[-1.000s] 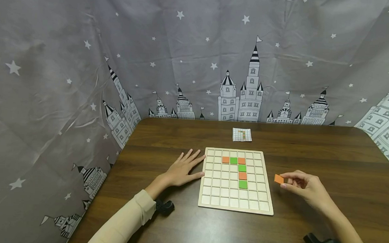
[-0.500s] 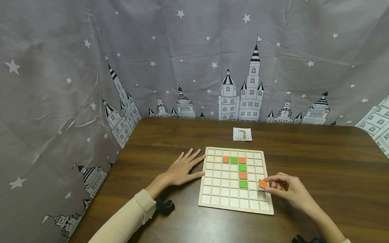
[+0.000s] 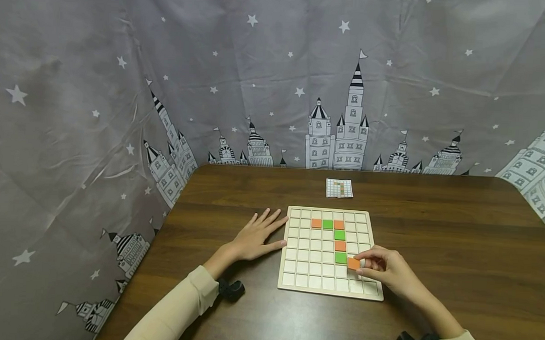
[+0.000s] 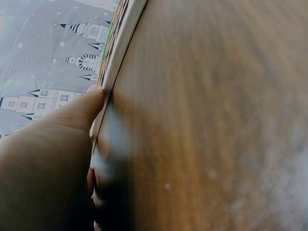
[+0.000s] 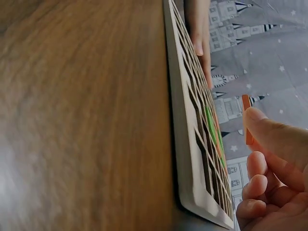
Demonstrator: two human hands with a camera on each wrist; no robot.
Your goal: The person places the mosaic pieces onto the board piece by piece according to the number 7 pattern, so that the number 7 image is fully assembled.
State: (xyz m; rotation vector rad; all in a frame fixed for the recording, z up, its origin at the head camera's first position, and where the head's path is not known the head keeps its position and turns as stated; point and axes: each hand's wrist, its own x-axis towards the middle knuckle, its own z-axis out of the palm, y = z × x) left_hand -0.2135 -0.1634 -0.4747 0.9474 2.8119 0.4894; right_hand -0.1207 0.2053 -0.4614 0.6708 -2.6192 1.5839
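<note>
A pale wooden grid board lies on the table, with several orange and green square tiles set in its cells. Between thumb and fingers my right hand pinches an orange tile, held over the board's right part near the lowest green tile. The right wrist view shows this orange tile edge-on, raised off the board. My left hand lies spread on the table, its fingertips touching the board's left edge. In the left wrist view the thumb meets that edge.
Behind the board lies a small card printed with a coloured grid pattern. The brown wooden table reaches back to a grey curtain with castles and stars.
My right hand has carried the orange tile leftward from beside the board to above its right-hand cells. The left hand has stayed in place.
</note>
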